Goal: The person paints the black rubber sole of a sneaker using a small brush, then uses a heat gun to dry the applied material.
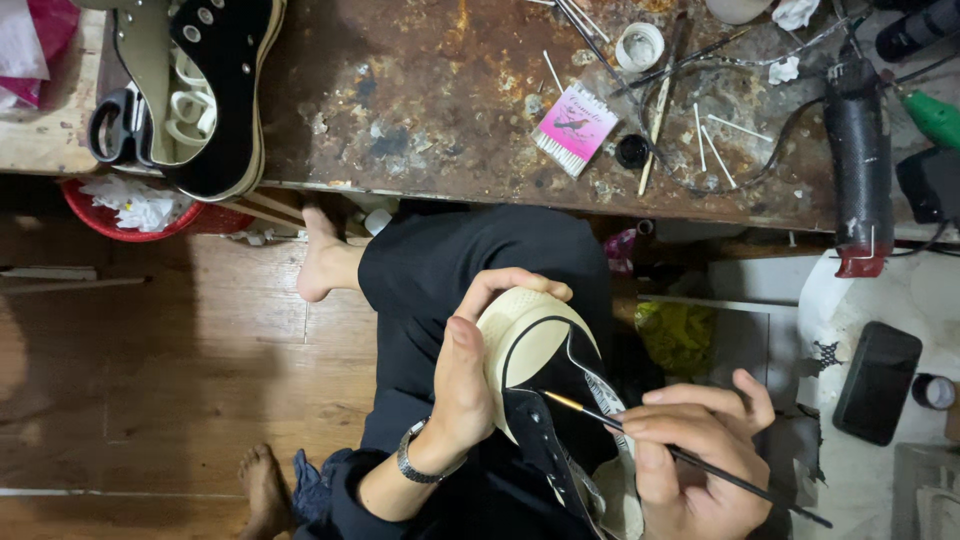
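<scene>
Both hands busy — left hand (462, 385) cups sneaker (540, 370), right hand (695, 460) pinches brush (640, 437).

The person wears black trousers (450, 270), loose and creased across the lap, and both feet are bare (one shows near the top of the lap, the other at the lower edge). A dark sleeve (345, 490) is pushed back above the left wrist, which carries a metal-link wristwatch (412, 462) with a dark face. The left hand (470, 375) and right hand (700, 450) are ungloved, without rings.
</scene>
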